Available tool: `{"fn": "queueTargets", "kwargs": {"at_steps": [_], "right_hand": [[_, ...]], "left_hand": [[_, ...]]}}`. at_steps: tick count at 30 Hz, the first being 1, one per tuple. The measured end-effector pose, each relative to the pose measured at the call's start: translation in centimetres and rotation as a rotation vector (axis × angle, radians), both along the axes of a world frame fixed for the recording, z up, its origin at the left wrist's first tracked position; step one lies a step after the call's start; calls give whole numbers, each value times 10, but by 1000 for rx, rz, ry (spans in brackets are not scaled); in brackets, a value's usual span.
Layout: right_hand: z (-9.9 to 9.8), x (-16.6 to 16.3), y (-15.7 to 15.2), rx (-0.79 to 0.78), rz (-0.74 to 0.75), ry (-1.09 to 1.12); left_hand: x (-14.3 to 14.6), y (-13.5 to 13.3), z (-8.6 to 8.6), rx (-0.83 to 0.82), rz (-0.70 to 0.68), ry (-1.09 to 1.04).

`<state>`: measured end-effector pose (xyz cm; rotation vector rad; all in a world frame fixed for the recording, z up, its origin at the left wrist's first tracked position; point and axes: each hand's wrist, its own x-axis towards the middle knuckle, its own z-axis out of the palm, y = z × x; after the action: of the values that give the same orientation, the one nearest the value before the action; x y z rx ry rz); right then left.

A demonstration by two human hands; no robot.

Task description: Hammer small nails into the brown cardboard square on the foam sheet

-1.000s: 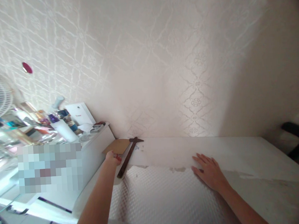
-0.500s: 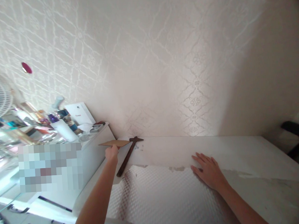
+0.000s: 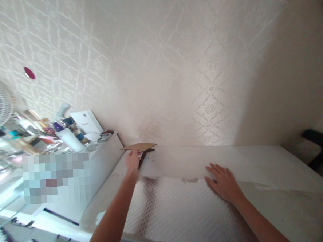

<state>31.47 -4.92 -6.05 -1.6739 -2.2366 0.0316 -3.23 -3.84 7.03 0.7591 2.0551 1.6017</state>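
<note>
While the brown card (image 3: 140,147) hides part of the hammer (image 3: 142,159) at the far left of the tabletop (image 3: 181,159), my left hand (image 3: 132,160) grips its near edge, fingers closed. A weak pinch could drop it, or a low edge could catch the hammer. My right hand (image 3: 223,182) lies spread, holding nothing, by the quilted sheet (image 3: 183,203).

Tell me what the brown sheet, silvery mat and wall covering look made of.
Sheet: probably cardboard, matte; plain tan, not drooping.
Mat: perhaps foil or plastic; silvery sheen, embossed-looking texture.
Wall covering: likely paper or vinyl, satin; its floral lattice catches light.
</note>
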Motion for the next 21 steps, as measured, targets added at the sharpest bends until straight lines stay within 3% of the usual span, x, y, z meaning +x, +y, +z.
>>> {"fn": "queueTargets", "kwargs": {"at_steps": [4, 9, 13, 16, 18, 21], "right_hand": [[0, -1, 0, 3, -2, 3], [-1, -1, 0, 31, -25, 16], [2, -2, -2, 27, -21, 24], [4, -3, -3, 21, -12, 37], [5, -4, -3, 10, -6, 44], [5, -3, -3, 1, -2, 52]], "left_hand": [[51, -1, -14, 28, -258, -79], [112, -6, -46, -148, -464, -98], [142, -18, -64, -217, -679, -6], [150, -25, -62, -342, -868, 228], [149, -26, -55, -369, -867, 440], [144, -19, -48, -340, -734, 661]]}}
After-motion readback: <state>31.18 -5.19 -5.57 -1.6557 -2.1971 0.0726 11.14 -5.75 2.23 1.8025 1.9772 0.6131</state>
